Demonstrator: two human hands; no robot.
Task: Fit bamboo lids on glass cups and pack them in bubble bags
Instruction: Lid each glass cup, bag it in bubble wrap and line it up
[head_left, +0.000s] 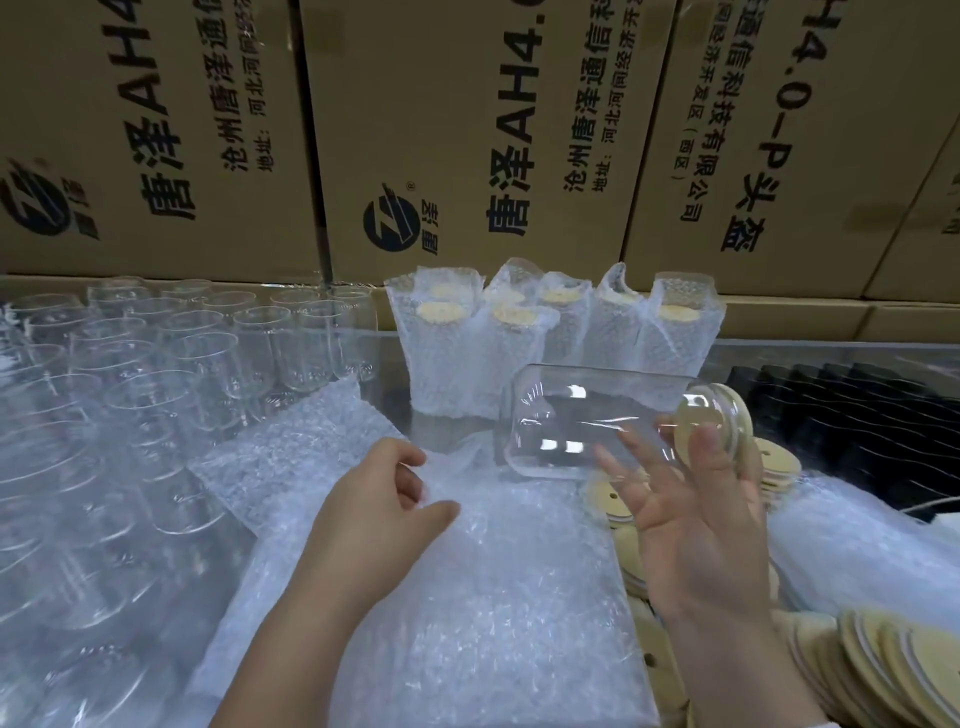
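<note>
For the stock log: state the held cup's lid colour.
Pale tan lid on the cup; head view.

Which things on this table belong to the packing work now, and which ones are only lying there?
Belong to the job:
- lidded glass cup, held by the right hand
- bubble bag, pinched by the left hand
- empty glass cups
- loose bamboo lids
- packed cups

Only lying about:
- cardboard boxes
- black ridged material
</note>
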